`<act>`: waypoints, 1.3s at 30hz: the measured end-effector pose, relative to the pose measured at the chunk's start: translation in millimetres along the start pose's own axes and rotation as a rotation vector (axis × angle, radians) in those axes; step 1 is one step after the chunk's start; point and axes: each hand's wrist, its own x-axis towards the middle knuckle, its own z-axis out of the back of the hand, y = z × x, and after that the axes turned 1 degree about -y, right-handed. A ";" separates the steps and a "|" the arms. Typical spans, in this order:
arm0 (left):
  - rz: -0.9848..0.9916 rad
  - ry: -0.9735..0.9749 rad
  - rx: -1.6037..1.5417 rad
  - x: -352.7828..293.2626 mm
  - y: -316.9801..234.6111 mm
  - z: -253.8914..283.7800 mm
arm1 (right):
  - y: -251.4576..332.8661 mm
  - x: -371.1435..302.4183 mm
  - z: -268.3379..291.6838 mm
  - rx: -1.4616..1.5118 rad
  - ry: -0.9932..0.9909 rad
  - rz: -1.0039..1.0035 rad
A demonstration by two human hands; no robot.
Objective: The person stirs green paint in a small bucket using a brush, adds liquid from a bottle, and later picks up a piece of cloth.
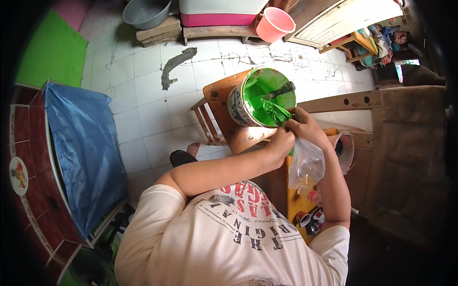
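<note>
A: Where is the plastic sitting relative to the hands?

B: The green-smeared plastic [275,113] is poking out just up and left of the right grip [305,125], right of centre in the frame. It is reaching over the near rim of the paint bucket [234,109] and overlapping the opening.

A: And what is that right grip doing?

B: Its thumb and fingers are pressing together, pinching the gathered end of the green plastic.

A: The left grip [280,144]?

B: It is sitting just below and left of the right one, almost touching it. Its fingers are curling inward and seem to be pinching the bunched top of the clear bag [306,164], though the knuckles are hiding the exact contact. The bag is hanging just below both hands, beside the right forearm. I can't tell whether it and the green plastic are forming one piece.

A: What is holding the bucket up?

B: A wooden worktop [218,95], in the upper middle of the frame. Inside the bucket, green paint [257,114] is coating the wall, and a dark handle [285,89] is leaning toward the far right rim.

A: Anything nearby?

B: A small cup [302,219] is standing at the lower right, on a yellow bench [296,193].
</note>
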 end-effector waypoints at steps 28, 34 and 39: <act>0.010 0.016 0.074 -11.9 -13.5 -4.7 | 17.5 10.0 -9.8 0.160 -0.007 -0.090; -0.077 -0.007 0.098 -26.2 -22.1 -12.2 | 24.8 7.2 -4.6 -0.091 0.144 0.052; -0.107 -0.015 0.118 -25.2 -18.2 -12.1 | 34.0 4.8 -5.6 -0.189 0.147 0.044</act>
